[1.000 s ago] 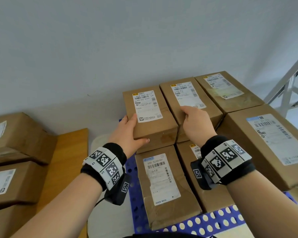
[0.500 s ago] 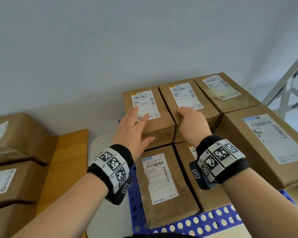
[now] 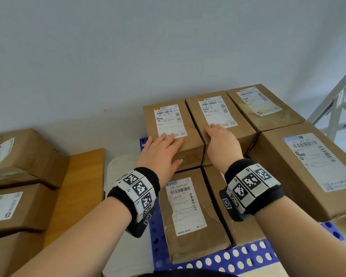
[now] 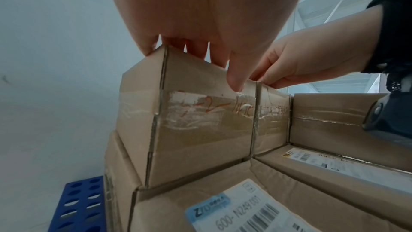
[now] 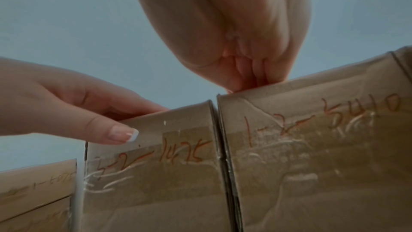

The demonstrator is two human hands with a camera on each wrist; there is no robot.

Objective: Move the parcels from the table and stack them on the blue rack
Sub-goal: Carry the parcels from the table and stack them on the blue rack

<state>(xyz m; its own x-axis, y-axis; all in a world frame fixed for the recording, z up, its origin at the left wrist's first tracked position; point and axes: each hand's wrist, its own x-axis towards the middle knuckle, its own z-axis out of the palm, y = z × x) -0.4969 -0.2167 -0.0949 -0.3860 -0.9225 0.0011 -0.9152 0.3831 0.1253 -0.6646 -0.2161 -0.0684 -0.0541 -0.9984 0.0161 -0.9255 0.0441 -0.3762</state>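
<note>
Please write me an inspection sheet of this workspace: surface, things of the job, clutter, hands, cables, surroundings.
Surface: blue rack, perforated, beside a wooden table.
Job's things: parcels on the rack in two layers; more parcels wait on the table.
Clutter: nothing seen.
Hands: left hand flat on the upper-left parcel; right hand rests on the neighbouring parcel.
Cables: nothing seen.
Surroundings: pale wall; metal frame at right.

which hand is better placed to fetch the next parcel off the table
Left, probably. The table and its waiting parcels lie on the left hand side, and that hand only rests flat on a stacked box. The right hand is further off, across the rack.
</note>
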